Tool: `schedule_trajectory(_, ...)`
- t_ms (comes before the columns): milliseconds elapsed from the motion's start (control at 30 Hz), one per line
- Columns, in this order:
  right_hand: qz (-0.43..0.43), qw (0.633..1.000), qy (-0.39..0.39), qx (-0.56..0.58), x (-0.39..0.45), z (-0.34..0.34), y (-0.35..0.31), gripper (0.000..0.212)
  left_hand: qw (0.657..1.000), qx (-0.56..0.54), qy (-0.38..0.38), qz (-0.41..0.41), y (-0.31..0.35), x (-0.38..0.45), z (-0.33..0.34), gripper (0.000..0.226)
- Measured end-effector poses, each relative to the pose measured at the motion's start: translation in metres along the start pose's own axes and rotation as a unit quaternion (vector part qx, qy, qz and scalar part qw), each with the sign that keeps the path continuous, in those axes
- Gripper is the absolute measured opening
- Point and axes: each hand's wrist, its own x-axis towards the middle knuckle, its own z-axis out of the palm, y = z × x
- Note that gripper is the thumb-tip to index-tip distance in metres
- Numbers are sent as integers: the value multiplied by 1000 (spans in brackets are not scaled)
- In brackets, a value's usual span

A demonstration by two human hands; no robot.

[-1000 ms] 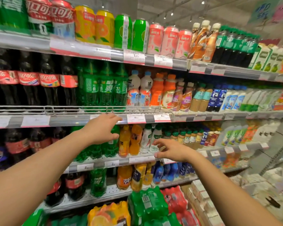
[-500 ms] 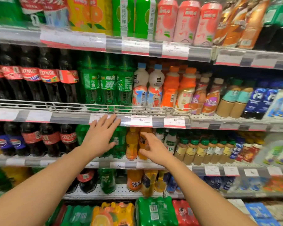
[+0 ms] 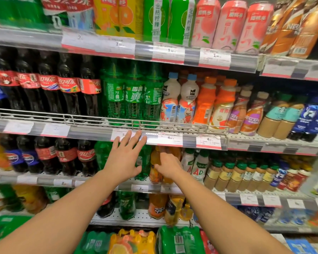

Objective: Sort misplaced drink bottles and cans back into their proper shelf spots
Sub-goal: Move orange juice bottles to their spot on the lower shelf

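Reaching into the third shelf, the right hand [image 3: 168, 166] curls its fingers on an orange soda bottle [image 3: 155, 165], just beside a green Sprite bottle [image 3: 142, 162]. The left hand [image 3: 124, 158] hovers spread, holding nothing, fingertips over the price strip [image 3: 170, 138]. Above, two Nescafe bottles [image 3: 246, 114] stand beside three green Sprite bottles [image 3: 134, 96].

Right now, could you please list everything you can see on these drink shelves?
Cans: many; red, yellow, green, pink; top shelf.
Cola bottles: about five, dark with red labels; second shelf, left.
Green soda bottles: three; second shelf, middle.
White milk-drink bottles: two, blue caps; beside them.
Orange juice bottle: orange; third shelf.
Price tags: several, white and red; shelf edges.
Left hand: open, fingers spread, before small green bottles.
Right hand: touches the orange juice bottle; grip unclear.
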Motion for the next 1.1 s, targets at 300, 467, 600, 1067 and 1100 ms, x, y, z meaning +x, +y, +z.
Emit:
schedule_trajectory(300,25,986,165,-9,-10,12,-7,35,1000,-6,-6,2,-1,1,0,111)
schedule_trajectory(467,40,975,192,101,-30,21,-1,30,1000,-14,-10,6,-2,2,-4,110)
schedule_trajectory(600,48,969,188,151,-63,35,2,31,1000,-17,-17,4,-2,1,-6,109)
schedule_trajectory(1067,73,960,206,175,-104,38,23,30,999,-25,-28,7,-1,1,-9,108)
schedule_trajectory(1100,69,959,213,176,-103,35,23,29,999,-25,-28,6,-1,1,-9,108)
